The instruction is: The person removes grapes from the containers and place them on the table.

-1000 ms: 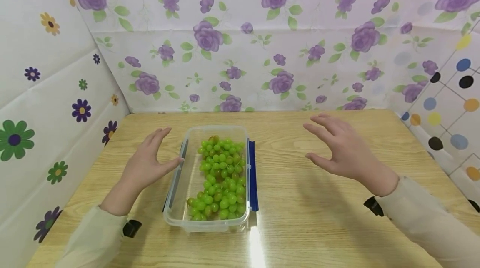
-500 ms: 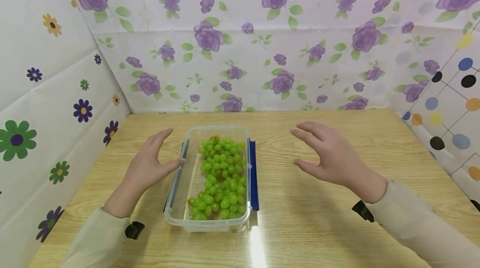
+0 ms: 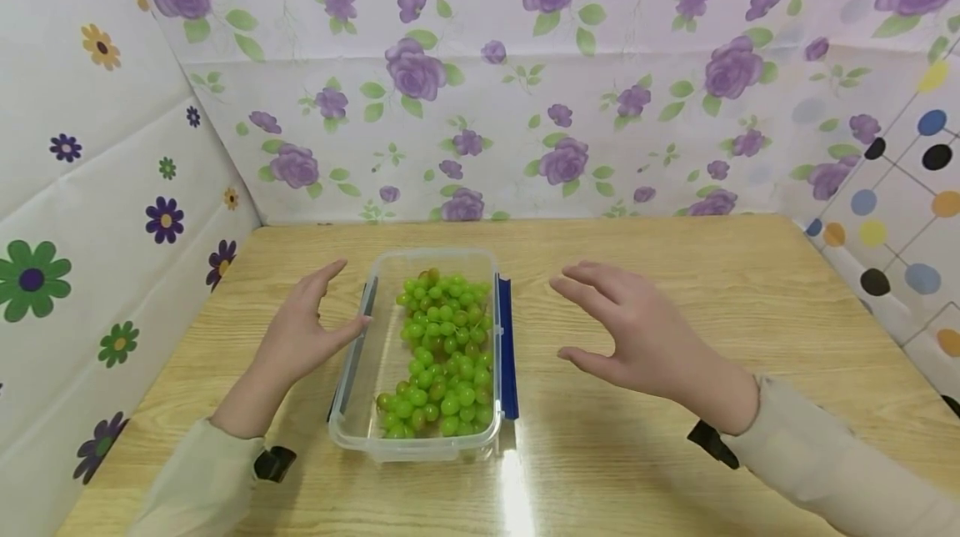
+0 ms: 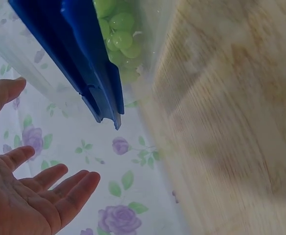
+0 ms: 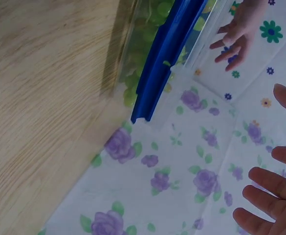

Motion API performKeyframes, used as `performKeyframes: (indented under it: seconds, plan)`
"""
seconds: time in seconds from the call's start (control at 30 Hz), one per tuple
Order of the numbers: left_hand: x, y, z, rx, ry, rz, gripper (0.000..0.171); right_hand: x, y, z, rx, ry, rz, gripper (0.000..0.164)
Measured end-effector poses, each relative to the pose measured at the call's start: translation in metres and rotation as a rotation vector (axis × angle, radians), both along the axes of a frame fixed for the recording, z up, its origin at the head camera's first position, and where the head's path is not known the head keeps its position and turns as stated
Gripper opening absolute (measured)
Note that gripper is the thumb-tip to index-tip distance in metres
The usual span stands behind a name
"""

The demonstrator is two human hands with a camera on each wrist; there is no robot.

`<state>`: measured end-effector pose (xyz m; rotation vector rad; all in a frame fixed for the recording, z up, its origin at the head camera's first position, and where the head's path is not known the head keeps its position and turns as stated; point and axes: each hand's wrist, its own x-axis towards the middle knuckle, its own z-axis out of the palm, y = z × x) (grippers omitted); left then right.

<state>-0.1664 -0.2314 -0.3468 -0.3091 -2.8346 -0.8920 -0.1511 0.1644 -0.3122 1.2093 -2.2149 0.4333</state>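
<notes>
A clear plastic food container [image 3: 386,353] holds bunches of green grapes [image 3: 446,391], heaped mostly along its right side. No lid covers it. Its blue side latch flap [image 3: 507,349] hangs out on the right; another blue flap [image 4: 84,58] shows on the left side in the left wrist view. My left hand [image 3: 300,337] hovers beside the container's left side, fingers and thumb spread, thumb tip near the rim; in the left wrist view the thumb is apart from the flap. To the right of the container, my right hand [image 3: 637,333] hangs in the air, fingers relaxed, holding nothing.
A light wood-grain table [image 3: 675,270] carries the container. Behind it rises a wall of purple-flowered cloth [image 3: 480,103]. White patterned sheets [image 3: 97,187] stand at the left and right sides. Black camera straps [image 3: 275,464] sit at both wrists.
My right hand has moved left and slightly nearer, toward the container's right side. My left hand stays almost where it was; the container and grapes have not moved.
</notes>
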Motion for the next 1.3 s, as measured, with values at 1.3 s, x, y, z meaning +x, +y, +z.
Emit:
performKeyframes:
  seconds: [1.3]
  plan:
    - [-0.001, -0.002, -0.017, 0.284, -0.238, 0.003, 0.078, 0.016, -0.054, -0.018, 0.069, -0.116, 0.111, 0.067]
